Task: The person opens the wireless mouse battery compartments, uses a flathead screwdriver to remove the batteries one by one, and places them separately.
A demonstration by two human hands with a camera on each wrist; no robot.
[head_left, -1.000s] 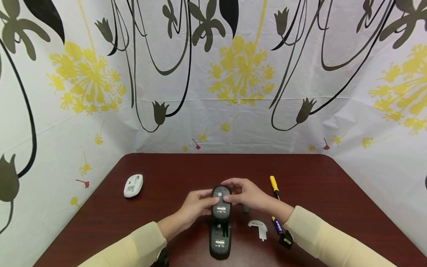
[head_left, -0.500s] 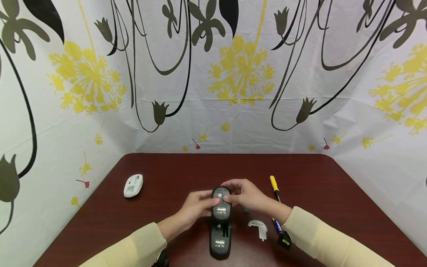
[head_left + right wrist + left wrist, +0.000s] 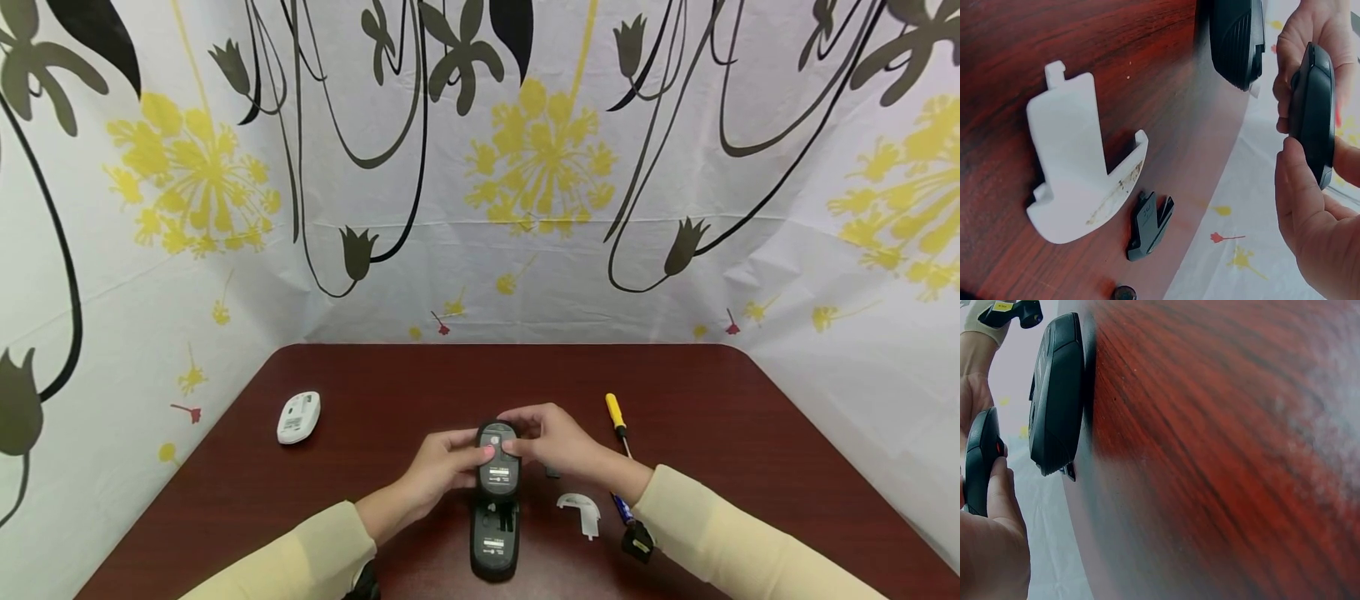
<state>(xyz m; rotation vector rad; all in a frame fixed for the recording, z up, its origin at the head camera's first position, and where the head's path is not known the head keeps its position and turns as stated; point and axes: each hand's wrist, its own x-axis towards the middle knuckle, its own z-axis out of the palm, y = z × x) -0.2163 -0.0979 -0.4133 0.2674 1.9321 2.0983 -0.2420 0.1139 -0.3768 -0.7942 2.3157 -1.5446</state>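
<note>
A black computer mouse (image 3: 498, 477) is held underside up, raised off the table. My left hand (image 3: 441, 463) grips its left side, thumb on the underside. From the right, my right hand (image 3: 557, 438) holds the same mouse, its thumb also on the underside. Just nearer lies a second black mouse (image 3: 494, 543), underside up with its battery compartment uncovered. In the left wrist view, the held mouse (image 3: 982, 459) shows a small red glow. A white battery cover (image 3: 1069, 144) and a smaller black cover (image 3: 1146, 226) lie on the table near my right hand.
A white mouse (image 3: 299, 417) lies underside up at the left of the brown table (image 3: 390, 375). To the right are a yellow-handled screwdriver (image 3: 615, 412) and a blue battery (image 3: 622, 508), partly hidden by my right arm. A patterned curtain (image 3: 540, 283) hangs behind.
Both hands keep nearly the same hold on the mouse. The right forearm has shifted very slightly, covering more of the battery and the black cover.
</note>
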